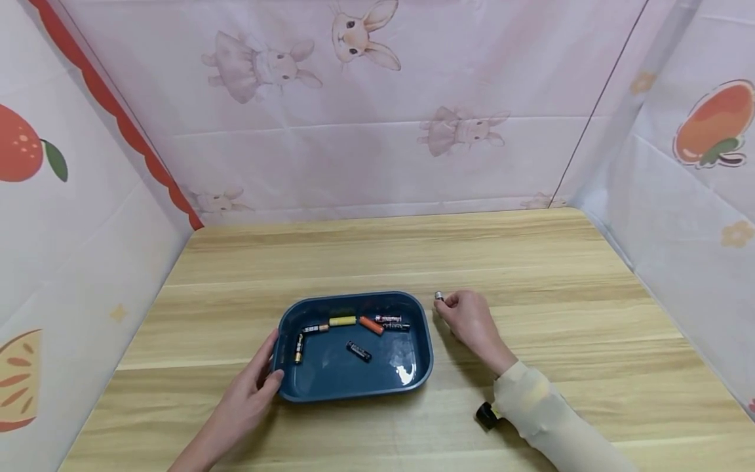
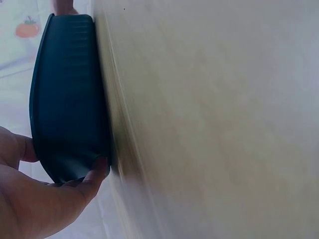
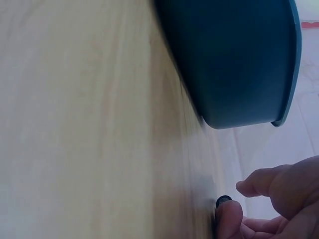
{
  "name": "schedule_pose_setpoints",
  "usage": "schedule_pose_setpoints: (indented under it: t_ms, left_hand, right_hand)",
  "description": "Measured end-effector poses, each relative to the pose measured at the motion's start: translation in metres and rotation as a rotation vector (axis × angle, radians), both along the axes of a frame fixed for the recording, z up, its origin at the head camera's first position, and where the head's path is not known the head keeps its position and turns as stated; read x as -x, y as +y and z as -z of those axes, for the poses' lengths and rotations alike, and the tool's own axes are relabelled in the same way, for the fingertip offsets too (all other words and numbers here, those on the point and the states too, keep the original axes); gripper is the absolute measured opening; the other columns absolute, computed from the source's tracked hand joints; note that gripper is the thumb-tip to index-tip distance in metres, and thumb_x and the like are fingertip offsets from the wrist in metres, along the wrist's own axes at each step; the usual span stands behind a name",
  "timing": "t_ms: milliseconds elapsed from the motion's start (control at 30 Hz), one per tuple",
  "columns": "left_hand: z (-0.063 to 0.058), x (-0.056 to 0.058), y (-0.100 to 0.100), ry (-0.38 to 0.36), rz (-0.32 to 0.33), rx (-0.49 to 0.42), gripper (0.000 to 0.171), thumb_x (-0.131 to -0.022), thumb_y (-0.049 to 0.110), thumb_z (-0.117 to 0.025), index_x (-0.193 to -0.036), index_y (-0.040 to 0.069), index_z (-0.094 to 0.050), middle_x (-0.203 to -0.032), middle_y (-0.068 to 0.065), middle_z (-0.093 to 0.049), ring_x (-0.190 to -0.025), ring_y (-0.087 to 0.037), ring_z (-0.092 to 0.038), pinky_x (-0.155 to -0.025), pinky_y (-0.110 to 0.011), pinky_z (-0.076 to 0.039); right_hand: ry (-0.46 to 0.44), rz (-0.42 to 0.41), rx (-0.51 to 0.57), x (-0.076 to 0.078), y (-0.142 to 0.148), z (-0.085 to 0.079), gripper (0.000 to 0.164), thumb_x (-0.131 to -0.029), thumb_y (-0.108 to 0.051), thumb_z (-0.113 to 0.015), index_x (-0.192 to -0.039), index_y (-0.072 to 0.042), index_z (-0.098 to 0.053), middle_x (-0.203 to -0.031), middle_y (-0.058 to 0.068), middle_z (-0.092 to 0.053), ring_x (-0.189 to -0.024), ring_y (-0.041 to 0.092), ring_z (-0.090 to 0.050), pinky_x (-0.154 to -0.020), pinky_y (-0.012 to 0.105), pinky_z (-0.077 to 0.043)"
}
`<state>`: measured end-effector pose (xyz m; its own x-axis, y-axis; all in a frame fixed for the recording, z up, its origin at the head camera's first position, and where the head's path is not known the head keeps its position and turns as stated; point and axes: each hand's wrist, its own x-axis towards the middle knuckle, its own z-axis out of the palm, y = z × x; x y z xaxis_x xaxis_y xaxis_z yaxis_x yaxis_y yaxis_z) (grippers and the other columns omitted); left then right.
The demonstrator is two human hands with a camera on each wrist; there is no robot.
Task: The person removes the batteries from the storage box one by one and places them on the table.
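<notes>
My left hand (image 1: 253,387) holds the left end of a dark blue rectangular tray (image 1: 354,396), thumb at the rim and fingers along the outer wall (image 2: 70,99). Inside the tray lie several small batteries: a yellow battery (image 1: 343,321), an orange battery (image 1: 371,325), a loose black battery (image 1: 358,351) and others along the back and left sides. Right of the tray, low over the table, my right hand (image 1: 472,321) pinches a small battery (image 1: 439,296) at its fingertips. Its dark round end (image 3: 224,199) shows beside a finger in the right wrist view.
A wooden table (image 1: 383,255) carries the tray. A black object (image 1: 486,415) shows beside the right sleeve (image 1: 542,406). Printed cloth walls (image 1: 354,164) with rabbits and fruit close in the back and both sides.
</notes>
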<state>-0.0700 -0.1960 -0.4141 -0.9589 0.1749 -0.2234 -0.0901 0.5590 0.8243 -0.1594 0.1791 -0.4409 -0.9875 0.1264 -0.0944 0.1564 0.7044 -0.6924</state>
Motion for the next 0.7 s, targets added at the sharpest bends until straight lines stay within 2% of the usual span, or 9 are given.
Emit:
schedule_pose_setpoints:
  t_ms: [167, 333, 400, 500, 600, 700]
  left_hand:
    - [0.001, -0.001, 0.0, 0.01, 0.002, -0.003, 0.065, -0.103, 0.011, -0.041, -0.158, 0.023, -0.01, -0.165, -0.011, -0.012, -0.145, -0.034, -0.028, -0.11, -0.041, -0.035]
    - [0.001, -0.002, 0.001, 0.026, 0.001, -0.02, 0.065, -0.102, 0.01, -0.041, -0.158, 0.022, -0.011, -0.164, -0.012, -0.014, -0.145, -0.033, -0.029, -0.11, -0.04, -0.034]
    - [0.0, -0.002, 0.001, 0.025, -0.002, -0.026, 0.065, -0.102, 0.009, -0.041, -0.158, 0.022, -0.01, -0.164, -0.013, -0.014, -0.145, -0.033, -0.028, -0.111, -0.04, -0.034]
    - [-0.002, -0.003, 0.001, 0.009, -0.011, -0.03, 0.066, -0.102, 0.009, -0.041, -0.158, 0.023, -0.01, -0.164, -0.011, -0.013, -0.146, -0.032, -0.028, -0.111, -0.04, -0.034]
    - [-0.002, -0.002, 0.002, -0.011, -0.018, -0.031, 0.066, -0.102, 0.01, -0.041, -0.158, 0.025, -0.009, -0.165, -0.009, -0.013, -0.146, -0.031, -0.027, -0.111, -0.039, -0.034]
    - [-0.002, -0.001, 0.002, -0.018, -0.018, -0.033, 0.066, -0.103, 0.011, -0.041, -0.158, 0.027, -0.009, -0.165, -0.008, -0.012, -0.147, -0.031, -0.027, -0.11, -0.038, -0.034]
  right_hand:
    - [-0.031, -0.003, -0.016, -0.004, 0.002, -0.002, 0.029, -0.091, -0.035, -0.063, -0.082, -0.01, -0.074, -0.057, 0.002, -0.063, -0.046, 0.011, -0.05, -0.04, 0.021, -0.035]
    - [0.049, -0.005, -0.017, -0.011, 0.004, -0.011, 0.036, -0.092, -0.039, -0.063, -0.104, -0.005, -0.069, -0.083, 0.008, -0.069, -0.063, 0.015, -0.056, -0.05, 0.023, -0.044]
    - [0.115, -0.005, 0.028, -0.014, 0.004, -0.018, 0.039, -0.092, -0.037, -0.062, -0.111, -0.003, -0.066, -0.091, 0.01, -0.069, -0.07, 0.017, -0.058, -0.057, 0.024, -0.048]
    - [0.189, -0.014, 0.119, -0.018, 0.0, -0.031, 0.037, -0.093, -0.034, -0.062, -0.114, -0.004, -0.065, -0.093, 0.009, -0.068, -0.075, 0.018, -0.061, -0.062, 0.025, -0.051]
    - [0.226, -0.022, 0.188, -0.021, -0.005, -0.045, 0.036, -0.094, -0.036, -0.062, -0.116, -0.007, -0.066, -0.101, 0.008, -0.069, -0.083, 0.019, -0.065, -0.066, 0.025, -0.053]
    - [0.241, -0.043, 0.28, -0.025, -0.011, -0.057, 0.036, -0.095, -0.037, -0.061, -0.117, -0.01, -0.065, -0.104, 0.01, -0.07, -0.081, 0.021, -0.067, -0.064, 0.025, -0.055]
